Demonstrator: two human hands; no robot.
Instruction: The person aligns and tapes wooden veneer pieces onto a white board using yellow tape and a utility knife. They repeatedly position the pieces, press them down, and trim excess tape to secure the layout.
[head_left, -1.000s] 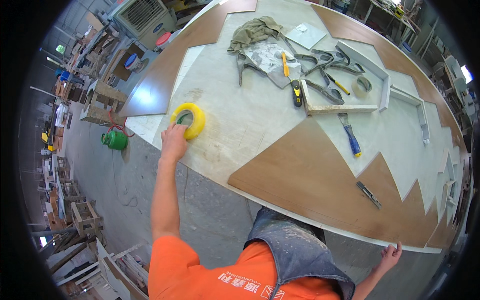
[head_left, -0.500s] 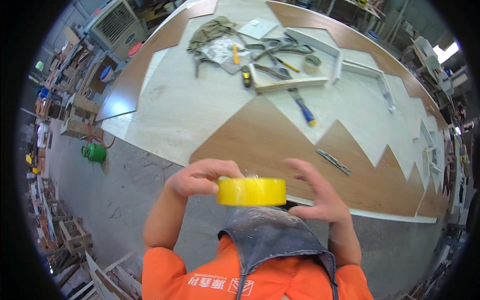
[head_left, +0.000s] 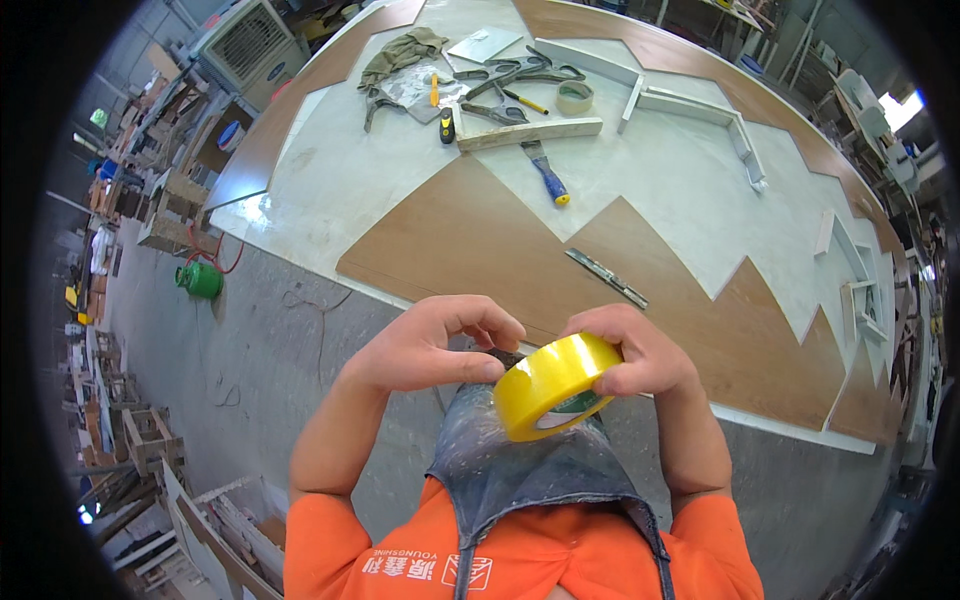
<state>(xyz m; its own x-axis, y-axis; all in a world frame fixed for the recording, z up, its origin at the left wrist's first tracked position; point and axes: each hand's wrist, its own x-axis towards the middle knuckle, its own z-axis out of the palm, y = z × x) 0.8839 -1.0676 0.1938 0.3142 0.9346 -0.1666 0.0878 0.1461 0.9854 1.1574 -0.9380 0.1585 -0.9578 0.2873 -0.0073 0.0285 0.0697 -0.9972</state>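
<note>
A thick roll of yellow packing tape (head_left: 545,380) is in front of my apron, tilted, with part of its core showing. My right hand (head_left: 640,350) grips its right side, thumb on the near face and fingers over the top. Close by the roll's left edge is my left hand (head_left: 440,340), its fingers curved and apart from the thumb. The thumb tip is at the roll's edge; whether it touches, I cannot tell. Beyond both hands lies a large board (head_left: 300,200) with zigzag-cut brown panels (head_left: 450,230) on it.
A thin metal strip (head_left: 606,277) rests on the brown panel. Farther off lie a blue-handled scraper (head_left: 548,178), white angled strips (head_left: 530,134), black clamps (head_left: 505,72), a pale tape roll (head_left: 574,97) and a crumpled cloth (head_left: 403,55). A green gas cylinder (head_left: 200,280) stands on the floor at left.
My right hand has closed on the yellow tape roll, and my left hand has let go of it. The roll has tilted and moved slightly right.
</note>
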